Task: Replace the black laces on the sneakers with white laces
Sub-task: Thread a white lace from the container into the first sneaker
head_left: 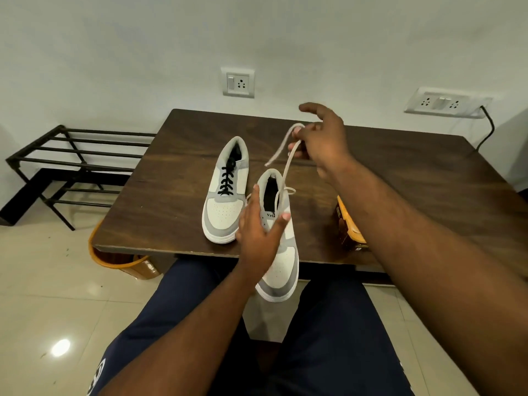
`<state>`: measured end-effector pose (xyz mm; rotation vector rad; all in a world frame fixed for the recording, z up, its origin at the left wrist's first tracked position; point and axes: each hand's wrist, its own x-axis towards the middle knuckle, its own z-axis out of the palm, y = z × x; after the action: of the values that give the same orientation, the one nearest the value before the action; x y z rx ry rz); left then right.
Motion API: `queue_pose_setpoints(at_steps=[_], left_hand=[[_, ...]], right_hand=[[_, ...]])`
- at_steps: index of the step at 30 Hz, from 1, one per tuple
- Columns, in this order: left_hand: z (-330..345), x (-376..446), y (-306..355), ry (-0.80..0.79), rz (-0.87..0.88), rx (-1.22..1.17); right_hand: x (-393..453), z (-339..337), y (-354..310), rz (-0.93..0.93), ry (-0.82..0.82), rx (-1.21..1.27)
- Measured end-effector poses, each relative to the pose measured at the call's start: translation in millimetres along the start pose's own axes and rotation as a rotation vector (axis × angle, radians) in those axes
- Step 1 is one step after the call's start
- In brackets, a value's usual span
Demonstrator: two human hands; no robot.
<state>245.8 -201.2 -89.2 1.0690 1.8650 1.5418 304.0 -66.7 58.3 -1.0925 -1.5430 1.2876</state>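
Nearest the camera, the person's legs in dark blue trousers [328, 338] filled the bottom of the view, and both forearms reached forward over them. The near sneaker [281, 267] hung past the near edge of the surface [160, 210], its toe over the lap. The left hand [258, 230] steadied it around the middle, fingers spread wide along the left side and the thumb pressed on the tongue. A white lace [287, 164] rose from the upper eyelets of this sneaker. Farther and to the right, the right hand [320, 138] pinched the lace between thumb and fingers, drawing it up taut while the loose end drooped to the left.

Left of it and farther back, the second sneaker [224, 192] stood on the surface with its black lace [227, 178] still threaded. An orange-lidded box [348, 224] sat at the right, partly hidden by the arm. A black rack [68, 164] stood at the far left, and 2 wall socket plates [238, 82] were on the far wall.

The step in hand seemed to be tightening the white lace near the top eyelets of sneaker 1 of 2. The next move would likely call for evening the 2 ends, then unlacing the other sneaker.
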Motion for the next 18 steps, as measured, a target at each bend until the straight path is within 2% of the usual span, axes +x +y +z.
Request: queue_pose_setpoints(at_steps=[2,3,6,11,15,18], left_hand=[[-5,4,20,-0.109,-0.056,-0.26],[-8,5,27,-0.179,-0.076,-0.317],[-16,2,34,-0.277,-0.035,-0.25],[-17,-17,15,-0.254,0.021,-0.172],[-4,-26,18,-0.327,-0.004,-0.146],[-13,-29,19,-0.332,-0.031,-0.192]], right_hand=[[-22,0,9,0.03,-0.026,0.042],[-33,-1,15,0.051,-0.035,0.076],[-59,-7,33,0.092,-0.008,0.162],[-84,-15,55,0.171,0.091,0.396],[-103,-11,63,0.216,0.042,0.621],[-111,-22,71,0.176,-0.008,0.56]])
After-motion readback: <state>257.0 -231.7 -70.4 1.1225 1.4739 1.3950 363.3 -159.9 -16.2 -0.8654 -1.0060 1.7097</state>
